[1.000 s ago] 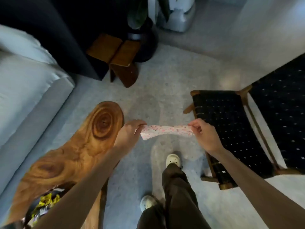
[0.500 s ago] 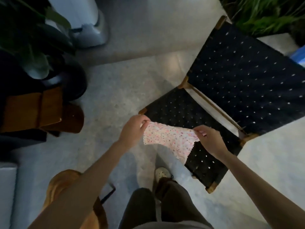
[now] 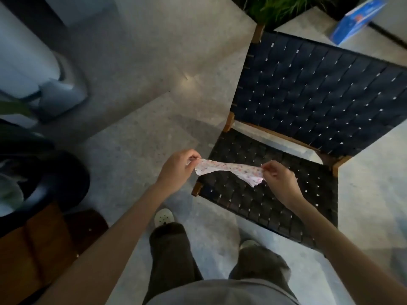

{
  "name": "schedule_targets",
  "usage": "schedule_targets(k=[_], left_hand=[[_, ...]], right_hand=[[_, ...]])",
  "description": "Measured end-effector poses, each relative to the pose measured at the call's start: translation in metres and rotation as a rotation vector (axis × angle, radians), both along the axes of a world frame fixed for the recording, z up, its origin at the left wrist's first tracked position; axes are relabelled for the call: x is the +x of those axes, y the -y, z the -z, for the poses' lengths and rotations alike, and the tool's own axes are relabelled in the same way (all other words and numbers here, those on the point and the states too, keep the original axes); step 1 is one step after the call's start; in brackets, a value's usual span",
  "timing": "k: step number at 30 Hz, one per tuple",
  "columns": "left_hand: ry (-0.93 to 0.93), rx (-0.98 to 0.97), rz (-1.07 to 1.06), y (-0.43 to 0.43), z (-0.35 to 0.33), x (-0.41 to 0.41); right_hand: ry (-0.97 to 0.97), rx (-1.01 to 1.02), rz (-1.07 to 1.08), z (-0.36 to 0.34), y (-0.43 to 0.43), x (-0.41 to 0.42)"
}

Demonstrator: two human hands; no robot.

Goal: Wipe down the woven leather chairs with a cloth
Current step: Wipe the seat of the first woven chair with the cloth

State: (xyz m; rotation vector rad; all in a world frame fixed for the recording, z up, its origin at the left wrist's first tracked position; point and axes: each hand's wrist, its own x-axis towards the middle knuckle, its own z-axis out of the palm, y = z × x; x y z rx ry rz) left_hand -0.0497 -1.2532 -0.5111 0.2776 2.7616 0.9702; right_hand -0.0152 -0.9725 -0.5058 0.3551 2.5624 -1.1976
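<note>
Speckled grey floor runs under everything, dim and shadowed; the left hand pinches one end of the cloth between thumb and curled fingers; the right hand pinches the other end the same way, so the cloth is pulled into a narrow band between them. It is pale with small coloured dots, and one loose corner droops beside the right hand; it hangs over the front left part of the seat, and whether that corner touches the weave cannot be told. The seat is dark woven strapping in a wooden frame; the left hand lies just off its left edge, the right hand above its middle. Behind the seat rises the tilted backrest of the chair, woven in the same dark straps. Two pale shoes stand on the floor near the seat's front edge; dark trouser legs rise from them. Farther out, a blue box lies past the backrest's top right; green leaves show above it; a black pot and a brown wooden piece sit at the lower left.
</note>
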Motion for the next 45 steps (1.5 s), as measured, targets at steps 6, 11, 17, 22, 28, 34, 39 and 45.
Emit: schedule_targets(k=[6, 11, 17, 22, 28, 34, 39, 45], left_hand=[[0.033, 0.036, 0.16, 0.061, -0.003, -0.082], [0.073, 0.069, 0.334, 0.072, -0.002, -0.142], [0.142, 0.045, 0.507, 0.055, 0.022, -0.212], [0.117, 0.022, 0.626, 0.027, 0.035, -0.272], [0.101, -0.001, 0.777, -0.026, 0.029, -0.331], [0.097, 0.013, 0.983, -0.082, 0.023, -0.357], [0.104, 0.057, 1.185, -0.127, 0.037, -0.365], [0.139, 0.05, 1.374, -0.149, 0.101, -0.366]], right_hand=[[0.014, -0.019, 0.281, 0.003, 0.081, -0.033], [0.011, 0.002, 0.474, 0.011, 0.11, -0.053], [0.036, 0.017, 0.644, 0.028, 0.121, -0.076], [0.056, -0.003, 0.769, 0.04, 0.118, -0.108], [0.047, 0.058, 0.897, 0.03, 0.103, -0.127], [0.068, 0.18, 1.155, 0.017, 0.093, -0.123], [0.02, 0.277, 1.39, 0.026, 0.101, -0.123], [0.014, 0.378, 1.498, 0.085, 0.136, -0.121]])
